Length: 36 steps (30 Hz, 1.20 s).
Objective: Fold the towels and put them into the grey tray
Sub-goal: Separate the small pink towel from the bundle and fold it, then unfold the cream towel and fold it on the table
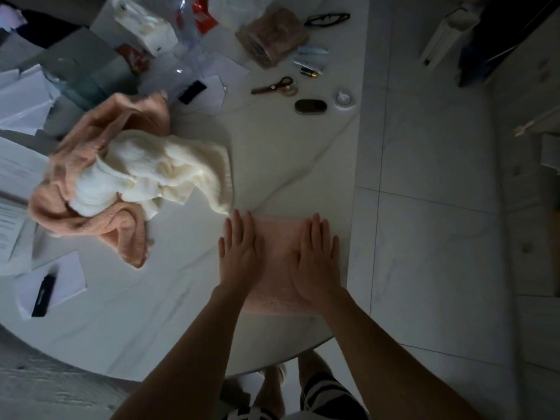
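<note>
At 9 o'clock a heap of towels [121, 183], peach with a cream one on top, lies on the white table [169, 298]. Toward 6 o'clock the left hand [239, 253] and right hand [318, 262] press flat, fingers straight and together, on a folded pink towel [277, 247]. Scissors [274, 85] lie at 12 o'clock.

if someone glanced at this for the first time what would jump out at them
Probably the two hands, the left hand and right hand, pressed flat side by side on a pink folded towel at the near edge of the white table. Next, the crumpled heap to the left: a cream towel lying on a peach towel, with clutter beyond.
</note>
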Tool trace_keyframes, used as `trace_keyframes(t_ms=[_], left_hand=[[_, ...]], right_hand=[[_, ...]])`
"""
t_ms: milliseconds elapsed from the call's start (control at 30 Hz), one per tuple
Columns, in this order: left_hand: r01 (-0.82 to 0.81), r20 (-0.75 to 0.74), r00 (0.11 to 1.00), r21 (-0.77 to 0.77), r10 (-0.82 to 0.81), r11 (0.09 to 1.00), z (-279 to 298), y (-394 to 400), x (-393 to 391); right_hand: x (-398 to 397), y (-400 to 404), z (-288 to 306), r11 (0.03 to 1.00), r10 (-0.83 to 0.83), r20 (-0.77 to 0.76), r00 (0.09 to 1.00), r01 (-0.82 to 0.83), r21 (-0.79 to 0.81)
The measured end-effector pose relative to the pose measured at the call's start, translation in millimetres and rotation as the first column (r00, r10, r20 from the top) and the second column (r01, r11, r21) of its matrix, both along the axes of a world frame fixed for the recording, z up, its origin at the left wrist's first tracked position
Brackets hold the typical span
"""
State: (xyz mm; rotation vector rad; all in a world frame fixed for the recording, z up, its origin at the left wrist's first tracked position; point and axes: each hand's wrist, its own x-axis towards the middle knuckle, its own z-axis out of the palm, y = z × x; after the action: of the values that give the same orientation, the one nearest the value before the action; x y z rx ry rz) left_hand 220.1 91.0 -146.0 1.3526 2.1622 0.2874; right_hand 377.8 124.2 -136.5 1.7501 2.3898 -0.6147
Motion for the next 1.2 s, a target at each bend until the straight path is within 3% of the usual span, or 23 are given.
trace_keyframes(t_ms=[133,200,267,333,433,533,600,767,933,1067,1133,1200], left_hand=[[-0.198,0.170,0.966,0.009,0.194,0.980,16.0,-17.0,-14.0],[-0.331,0.121,0.936,-0.023,0.332,0.943,19.5,-30.1,-21.9],[-0.471,0.155,0.861,-0.121,0.485,0.874,22.0,-40.6,-27.5],[-0.540,0.269,0.765,-0.227,0.585,0.810,22.9,-48.3,-26.5],[-0.561,0.339,0.696,-0.292,0.633,0.774,24.0,-49.3,-26.2],[-0.599,0.422,0.531,-0.425,0.735,0.678,26.9,-37.6,-29.6],[-0.587,0.457,0.489,-0.458,0.743,0.668,30.0,-21.8,-29.8],[-0.623,0.552,0.560,-0.212,0.619,0.753,51.1,54.1,-20.9],[-0.623,0.547,0.654,-0.003,0.522,0.783,75.5,147.3,-23.5],[-0.512,0.309,0.814,-0.014,0.491,0.859,70.5,168.2,-34.9],[-0.484,0.180,0.866,0.066,0.467,0.872,74.3,158.6,-51.7],[-0.408,-0.072,0.902,0.183,0.426,0.894,83.2,146.4,-85.2]], right_hand=[[23.8,-11.1,9.0,0.961,-0.260,-0.103,0.960,0.247,-0.127],[37.4,-19.0,14.1,0.892,-0.430,-0.178,0.885,0.387,-0.232],[43.6,-26.9,17.9,0.780,-0.605,-0.259,0.753,0.495,-0.383],[44.0,-31.3,20.4,0.667,-0.717,-0.260,0.647,0.527,-0.527],[40.1,-23.9,21.6,0.630,-0.736,-0.235,0.635,0.518,-0.578],[35.9,2.3,26.0,0.528,-0.819,-0.230,0.526,0.533,-0.662],[34.8,26.0,29.2,0.528,-0.830,-0.286,0.478,0.511,-0.678],[32.3,104.1,44.2,0.688,-0.724,-0.482,0.493,0.480,-0.544],[26.1,193.6,52.0,0.734,-0.671,-0.599,0.437,0.506,-0.453],[20.5,234.7,41.9,0.758,-0.649,-0.464,0.603,0.462,-0.460],[14.9,236.7,38.6,0.788,-0.599,-0.400,0.694,0.424,-0.446],[6.8,229.2,38.6,0.834,-0.531,-0.367,0.764,0.394,-0.387]])
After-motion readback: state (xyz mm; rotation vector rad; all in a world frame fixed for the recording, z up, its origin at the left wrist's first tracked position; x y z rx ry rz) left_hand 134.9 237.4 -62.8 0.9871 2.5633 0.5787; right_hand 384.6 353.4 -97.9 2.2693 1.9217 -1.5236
